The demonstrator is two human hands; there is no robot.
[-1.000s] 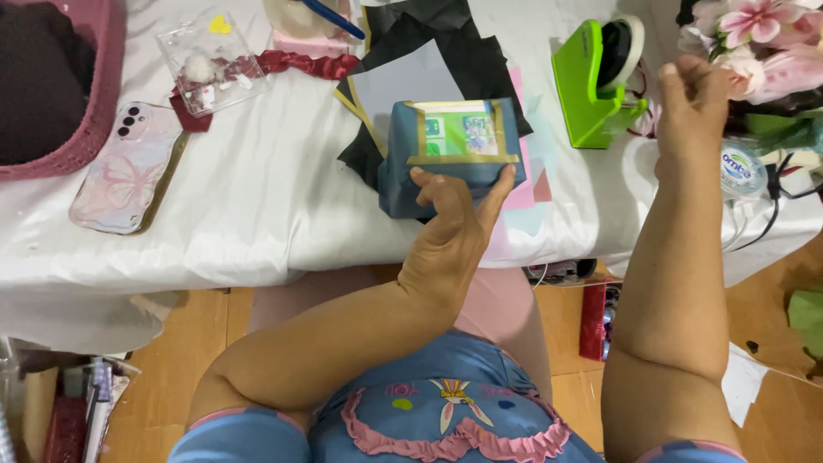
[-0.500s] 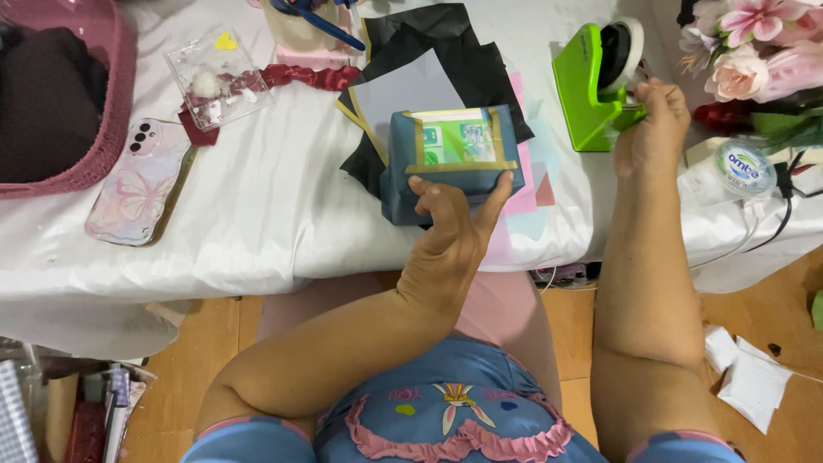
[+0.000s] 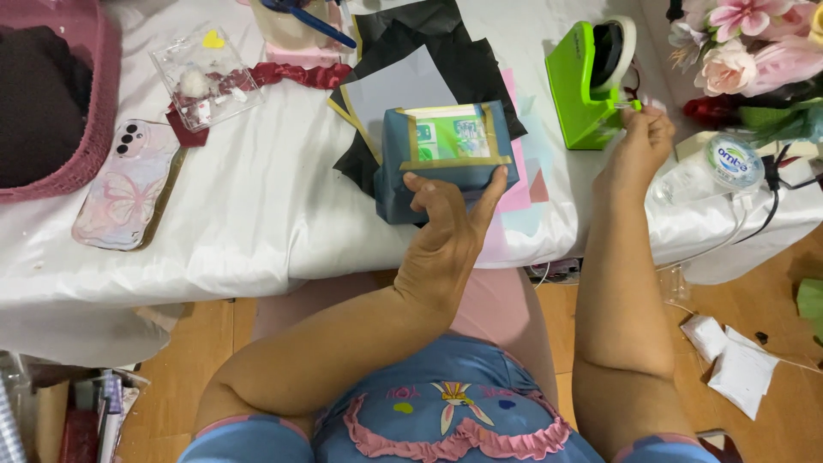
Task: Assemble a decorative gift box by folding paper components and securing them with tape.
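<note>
- Two hands at work: left hand (image 3: 446, 236) clamped on blue wrapped box (image 3: 446, 159).
- Right hand (image 3: 639, 141) pinched at green tape dispenser (image 3: 587, 86).
- Far left, pink basket (image 3: 86, 129) holds dark cloth (image 3: 34, 103).

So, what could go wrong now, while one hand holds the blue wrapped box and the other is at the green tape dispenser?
1. The left hand grips the blue paper-wrapped box only from below, at the table edge; it may tip or slip.
2. The right hand pulls at the light green plastic tape dispenser; the dispenser could slide toward the clear plastic bottle nearby.
</note>
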